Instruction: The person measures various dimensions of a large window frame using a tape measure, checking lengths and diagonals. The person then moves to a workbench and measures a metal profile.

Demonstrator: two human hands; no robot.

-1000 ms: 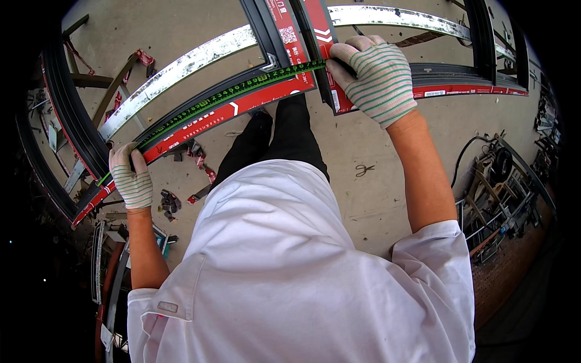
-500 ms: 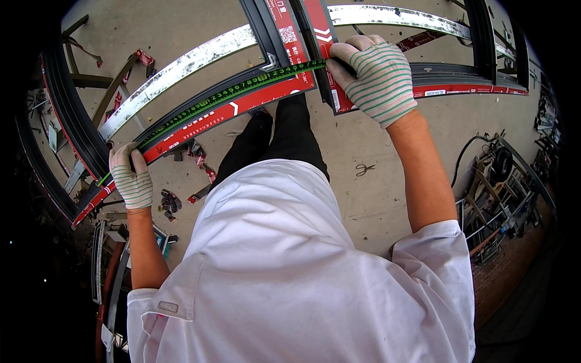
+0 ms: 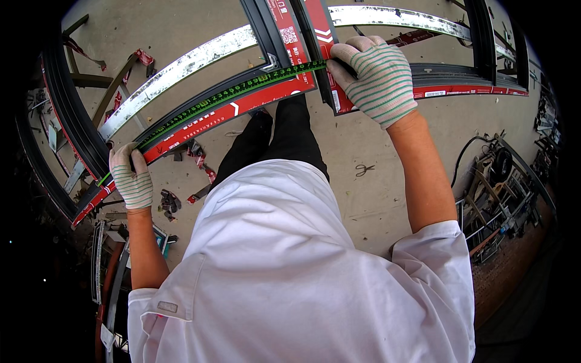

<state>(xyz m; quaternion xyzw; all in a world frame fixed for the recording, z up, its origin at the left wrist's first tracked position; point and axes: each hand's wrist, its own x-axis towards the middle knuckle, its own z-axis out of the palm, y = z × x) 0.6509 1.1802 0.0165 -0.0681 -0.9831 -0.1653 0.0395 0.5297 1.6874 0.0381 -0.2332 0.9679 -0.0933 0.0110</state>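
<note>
A green tape measure (image 3: 209, 100) is stretched along the lower bar of a dark window frame (image 3: 266, 95) covered with red protective film. At its left part my left hand (image 3: 130, 176), in a white glove with green stripes, closes its fingers on the tape and the bar's edge. A short bit of tape shows past that hand. My right hand (image 3: 376, 78), gloved alike, pinches the tape's other end beside the upright dark profile (image 3: 315, 36). Whatever lies inside the right hand is hidden by the glove.
Silvery metal bars (image 3: 181, 72) run beneath the frame. Scissors (image 3: 364, 170) lie on the floor, and dark scraps (image 3: 170, 202) lie near the left forearm. A rack of metal pieces (image 3: 499, 193) stands at the right. My legs (image 3: 293, 130) are close to the frame's lower bar.
</note>
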